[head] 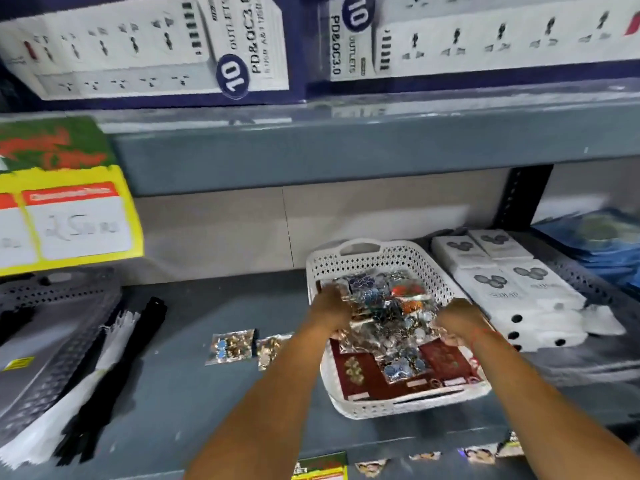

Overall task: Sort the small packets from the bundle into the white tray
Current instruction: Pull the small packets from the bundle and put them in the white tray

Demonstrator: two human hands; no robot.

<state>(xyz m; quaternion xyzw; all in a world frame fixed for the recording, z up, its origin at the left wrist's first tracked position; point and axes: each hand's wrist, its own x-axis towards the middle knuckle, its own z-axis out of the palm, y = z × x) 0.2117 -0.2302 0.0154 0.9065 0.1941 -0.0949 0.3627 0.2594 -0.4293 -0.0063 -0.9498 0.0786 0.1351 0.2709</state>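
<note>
A white perforated tray (pixel 367 261) stands on the grey shelf, right of centre. A shiny bundle of small clear packets (pixel 388 317) lies heaped inside it, over dark red cards (pixel 356 372) at the tray's near end. My left hand (pixel 327 308) grips the bundle's left side and my right hand (pixel 459 318) grips its right side, both reaching into the tray. Two loose packets (pixel 232 345) with gold pieces lie on the shelf just left of the tray.
White boxes (pixel 509 289) are stacked right of the tray, blue packs (pixel 599 237) behind them. A grey basket (pixel 59 306) and black and white zippers (pixel 104 368) lie at left. A yellow price sign (pixel 69 216) hangs upper left; an upper shelf (pixel 346 147) overhangs.
</note>
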